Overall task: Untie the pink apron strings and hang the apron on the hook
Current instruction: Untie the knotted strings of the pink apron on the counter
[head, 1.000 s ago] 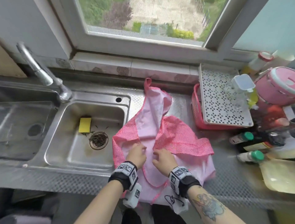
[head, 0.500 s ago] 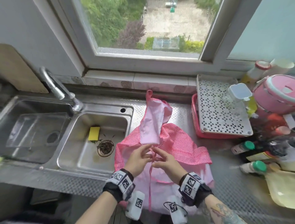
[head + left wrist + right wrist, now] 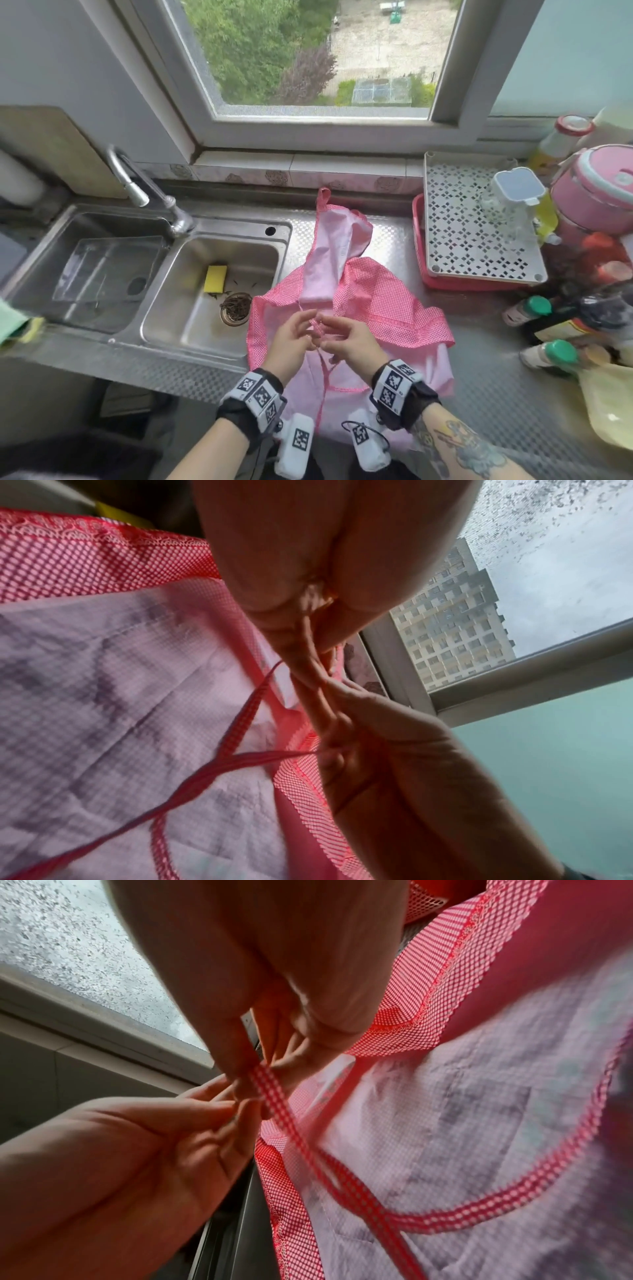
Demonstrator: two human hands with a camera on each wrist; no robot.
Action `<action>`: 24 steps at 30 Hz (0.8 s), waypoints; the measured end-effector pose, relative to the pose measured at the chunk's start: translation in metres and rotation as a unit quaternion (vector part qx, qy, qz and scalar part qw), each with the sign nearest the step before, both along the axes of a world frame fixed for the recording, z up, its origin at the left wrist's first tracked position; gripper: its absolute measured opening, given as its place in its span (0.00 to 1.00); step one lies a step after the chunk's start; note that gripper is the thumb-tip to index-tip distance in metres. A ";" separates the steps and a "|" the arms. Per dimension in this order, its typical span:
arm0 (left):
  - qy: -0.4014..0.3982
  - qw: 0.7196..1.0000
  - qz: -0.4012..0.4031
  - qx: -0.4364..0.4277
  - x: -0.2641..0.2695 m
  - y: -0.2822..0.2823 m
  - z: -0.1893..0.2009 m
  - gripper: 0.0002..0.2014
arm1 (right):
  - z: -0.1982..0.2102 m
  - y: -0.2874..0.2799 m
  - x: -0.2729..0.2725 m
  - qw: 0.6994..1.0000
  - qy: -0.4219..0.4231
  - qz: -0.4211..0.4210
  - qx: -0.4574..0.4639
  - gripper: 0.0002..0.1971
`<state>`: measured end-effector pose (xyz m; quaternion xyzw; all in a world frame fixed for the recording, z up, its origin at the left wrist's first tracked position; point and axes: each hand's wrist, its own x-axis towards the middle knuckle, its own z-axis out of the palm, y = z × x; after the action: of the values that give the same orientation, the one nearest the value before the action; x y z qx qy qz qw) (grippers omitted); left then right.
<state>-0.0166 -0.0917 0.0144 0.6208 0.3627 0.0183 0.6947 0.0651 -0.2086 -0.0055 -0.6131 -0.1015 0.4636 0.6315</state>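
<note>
Steel counter (image 3: 479, 377); both hands' fingertips hide the apron strings' (image 3: 320, 346) knot.

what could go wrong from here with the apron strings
Both hands, left hand and right hand, pinch the thin checked strings close together; pulling the wrong strand could tighten the knot. The apron overhangs the counter's front edge, so it might slide off. Its left edge sits beside the sink.

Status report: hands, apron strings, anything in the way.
Left hand and right hand both pinching the pink gingham apron strings. Pink checked fabric apron flat on steel counter, not hung. No hook in view.
</note>
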 end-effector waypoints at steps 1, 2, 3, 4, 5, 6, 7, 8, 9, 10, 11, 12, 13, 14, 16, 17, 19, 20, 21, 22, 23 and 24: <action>0.006 0.999 -0.011 0.034 -0.002 0.001 -0.001 0.23 | -0.003 -0.001 0.001 1.000 -0.003 -0.008 -0.009 0.25; 0.012 0.998 -0.021 0.061 -0.003 0.002 -0.003 0.22 | -0.004 -0.001 0.001 1.000 -0.006 -0.011 -0.015 0.24; 0.019 0.996 -0.031 0.079 -0.003 0.003 -0.005 0.22 | -0.004 -0.001 0.002 1.000 -0.009 -0.010 -0.021 0.23; 0.025 0.995 -0.038 0.085 -0.003 0.004 -0.008 0.22 | -0.003 0.000 0.003 1.000 -0.012 -0.006 -0.026 0.23; 0.028 0.996 -0.039 0.077 -0.002 0.006 -0.009 0.21 | -0.002 0.000 0.003 1.000 -0.012 -0.002 -0.028 0.23; 0.030 0.998 -0.032 0.053 -0.001 0.008 -0.011 0.20 | -0.001 0.001 0.003 1.000 -0.008 -0.001 -0.030 0.24; 0.031 0.999 -0.016 0.016 0.001 0.010 -0.012 0.19 | 0.002 0.001 0.003 1.000 -0.002 -0.002 -0.030 0.24; 0.031 0.999 0.006 -0.026 0.003 0.011 -0.012 0.18 | 0.002 0.002 0.002 1.000 0.003 -0.004 -0.030 0.23; 0.030 0.997 0.027 -0.065 0.005 0.012 -0.011 0.17 | 0.003 0.002 0.001 0.999 0.005 -0.007 -0.035 0.22; 0.030 0.995 0.038 -0.092 0.007 0.014 -0.011 0.17 | 0.004 0.001 0.001 0.999 0.002 -0.013 -0.046 0.20; 0.032 0.993 0.040 -0.109 0.008 0.016 -0.011 0.15 | 0.004 0.001 0.001 0.998 -0.003 -0.020 -0.060 0.18; 0.038 0.992 0.035 -0.112 0.009 0.017 -0.012 0.13 | 0.004 0.001 0.001 0.997 -0.012 -0.025 -0.074 0.15; 0.047 0.993 0.026 -0.105 0.009 0.019 -0.013 0.11 | 0.003 0.002 0.000 0.995 -0.024 -0.030 -0.087 0.13; 0.056 0.994 0.017 -0.092 0.008 0.021 -0.014 0.10 | 0.003 0.003 0.000 0.994 -0.034 -0.037 -0.097 0.11; 0.066 0.994 0.001 -0.090 0.008 0.027 -0.017 0.12 | 0.003 0.006 -0.001 0.992 -0.049 -0.045 -0.106 0.08; 0.066 0.992 -0.006 -0.105 0.009 0.028 -0.018 0.12 | 0.004 0.006 -0.002 0.991 -0.057 -0.041 -0.111 0.08; 0.064 0.991 -0.036 -0.116 0.009 0.032 -0.018 0.13 | 0.005 0.007 -0.006 0.989 -0.083 -0.031 -0.122 0.06; 0.071 0.991 -0.059 -0.100 0.008 0.033 -0.018 0.14 | 0.004 0.007 -0.007 0.986 -0.095 -0.028 -0.131 0.06; 0.077 0.990 -0.087 -0.078 0.007 0.035 -0.019 0.15 | 0.003 0.007 -0.009 0.984 -0.105 -0.029 -0.140 0.07; 0.080 0.989 -0.113 -0.056 0.006 0.036 -0.018 0.16 | 0.003 0.007 -0.010 0.983 -0.109 -0.031 -0.145 0.07; 0.084 0.986 -0.136 -0.043 0.004 0.037 -0.017 0.17 | 0.002 0.007 -0.011 0.982 -0.110 -0.031 -0.148 0.07; 0.086 0.984 -0.154 -0.037 0.003 0.038 -0.017 0.18 | 0.001 0.006 -0.012 0.981 -0.112 -0.029 -0.154 0.07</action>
<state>-0.0138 -0.0542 -0.0025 0.6421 0.3220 -0.1561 0.6780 0.0535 -0.2021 -0.0045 -0.7538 -0.0818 0.3836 0.5272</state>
